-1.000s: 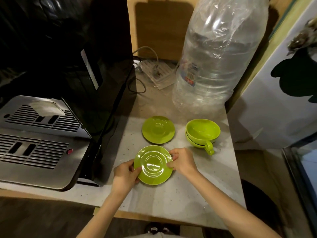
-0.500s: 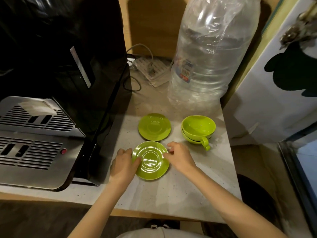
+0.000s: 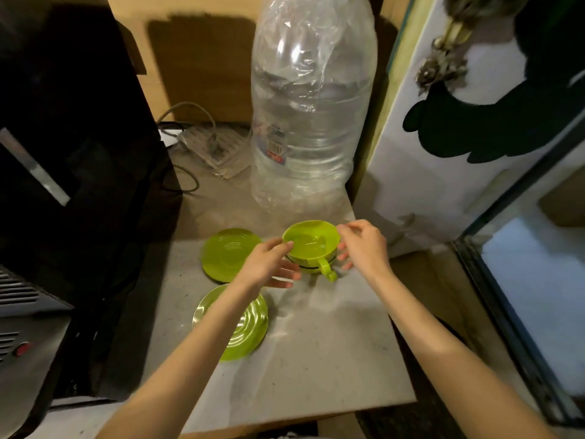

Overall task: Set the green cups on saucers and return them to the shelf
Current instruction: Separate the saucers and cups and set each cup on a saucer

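Two green cups (image 3: 311, 245) stand stacked one inside the other on the countertop, handles toward me. My left hand (image 3: 269, 264) is at their left side, fingertips touching the top cup's rim and the lower fingers stretched out flat. My right hand (image 3: 364, 248) is at their right side with fingers spread, close to the rim; no firm grip shows. One green saucer (image 3: 226, 253) lies just left of the cups. A second green saucer (image 3: 250, 324) lies nearer to me, partly hidden under my left forearm.
A large clear plastic water bottle (image 3: 310, 115) stands right behind the cups. A black coffee machine (image 3: 79, 137) fills the left side. A power strip with cables (image 3: 212, 147) lies at the back. A white panel (image 3: 443, 153) borders the countertop (image 3: 316, 359) on the right.
Both hands have let go of the near saucer, which now lies flat on the counter, and have moved forward and right to either side of the stacked cups.
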